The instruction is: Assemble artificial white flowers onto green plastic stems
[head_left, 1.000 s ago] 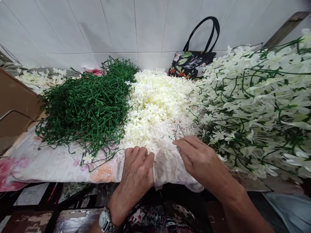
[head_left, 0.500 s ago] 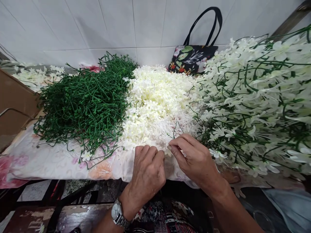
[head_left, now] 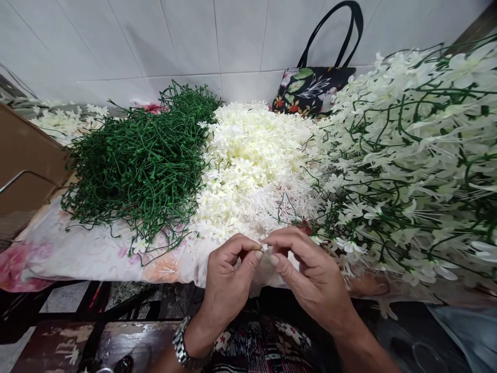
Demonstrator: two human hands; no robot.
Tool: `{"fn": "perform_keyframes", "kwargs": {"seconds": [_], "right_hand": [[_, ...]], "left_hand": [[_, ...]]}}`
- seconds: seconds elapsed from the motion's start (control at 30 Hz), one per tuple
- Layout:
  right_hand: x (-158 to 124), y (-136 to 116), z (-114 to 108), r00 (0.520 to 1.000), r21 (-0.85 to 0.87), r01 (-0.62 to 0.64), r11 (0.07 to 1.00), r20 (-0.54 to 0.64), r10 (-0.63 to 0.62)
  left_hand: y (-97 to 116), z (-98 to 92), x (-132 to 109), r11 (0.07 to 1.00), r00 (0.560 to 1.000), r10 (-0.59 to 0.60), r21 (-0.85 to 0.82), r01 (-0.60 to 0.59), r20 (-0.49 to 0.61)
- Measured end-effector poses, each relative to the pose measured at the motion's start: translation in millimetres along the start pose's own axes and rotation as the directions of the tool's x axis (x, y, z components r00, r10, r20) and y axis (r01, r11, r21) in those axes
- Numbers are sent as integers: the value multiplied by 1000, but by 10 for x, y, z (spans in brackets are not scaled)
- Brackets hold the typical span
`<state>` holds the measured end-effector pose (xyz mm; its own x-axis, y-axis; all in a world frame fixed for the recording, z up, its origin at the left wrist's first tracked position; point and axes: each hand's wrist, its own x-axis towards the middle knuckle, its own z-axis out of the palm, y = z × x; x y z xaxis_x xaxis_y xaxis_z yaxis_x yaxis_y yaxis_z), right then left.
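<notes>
My left hand point(head_left: 227, 280) and my right hand point(head_left: 310, 272) meet at the near edge of a flower-printed cloth point(head_left: 77, 248). Both pinch a small white artificial flower piece point(head_left: 264, 247) between thumb and fingers. Just beyond the fingertips lies a heap of loose white blossoms point(head_left: 252, 160) with thin white stamen pieces point(head_left: 279, 204) at its near side. A tangle of bare green plastic stems point(head_left: 140, 160) lies to the left of that heap. I wear a metal wristwatch point(head_left: 180, 344) on the left wrist.
A big pile of finished white flower sprays on green stems point(head_left: 419, 155) fills the right side. A black floral bag point(head_left: 314, 88) leans on the tiled wall behind. A brown cardboard box point(head_left: 23, 155) stands at the left. More white flowers point(head_left: 62, 122) lie at the far left.
Both hands rose from lying on the cloth and came together. Their fingers closed into a pinch on a small white piece in front of the blossom heap.
</notes>
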<state>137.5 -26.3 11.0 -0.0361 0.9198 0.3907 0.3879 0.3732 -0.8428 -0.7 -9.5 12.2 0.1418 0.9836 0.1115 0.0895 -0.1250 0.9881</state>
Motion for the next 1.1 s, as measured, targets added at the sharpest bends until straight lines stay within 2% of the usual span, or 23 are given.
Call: {"fn": "perform_keyframes", "kwargs": {"seconds": [0.1,0.17,0.23,0.33,0.4,0.5,0.57,0.6,0.67,0.77,0.87,0.97,1.1], "right_hand": [[-50,-18,65,996,81,20,997,-84,-13],[-82,-21,65,991,110,16,994,-131,-2],[-121,-11,23,988,105,-6,994,-156,22],[-198,31,-75,980,29,-88,996,-175,91],[-246,62,-125,973,-7,-119,993,-198,116],[-277,83,-162,973,-23,-80,997,-221,73],[-266,78,-175,980,-58,-25,998,-196,14],[-253,74,-181,984,-82,2,997,-176,-16],[-221,68,-193,989,-128,40,991,-135,-57],[-167,68,-198,992,-168,82,982,-79,-97],[-110,66,-190,992,-186,118,975,-31,-126],[-65,56,-181,992,-171,124,977,36,-119],[-44,44,-165,980,-101,140,985,158,-123]], "left_hand": [[3,18,-51,993,995,-80,-82,84,54],[4,12,-55,1000,998,-15,13,14,60],[-1,-6,-27,966,990,134,215,-141,49],[-21,-5,49,764,942,302,555,-330,145],[-41,37,100,582,912,308,705,-406,271],[-82,128,152,363,879,277,805,-469,387],[-110,160,166,308,873,292,826,-472,390],[-120,159,166,311,872,316,827,-468,374],[-128,122,151,381,877,359,808,-449,319],[-110,11,100,605,899,365,673,-426,241],[-77,-91,41,790,906,352,444,-422,235],[-45,-146,2,872,917,324,301,-386,234],[-11,-164,-26,909,935,277,256,-329,221]]}}
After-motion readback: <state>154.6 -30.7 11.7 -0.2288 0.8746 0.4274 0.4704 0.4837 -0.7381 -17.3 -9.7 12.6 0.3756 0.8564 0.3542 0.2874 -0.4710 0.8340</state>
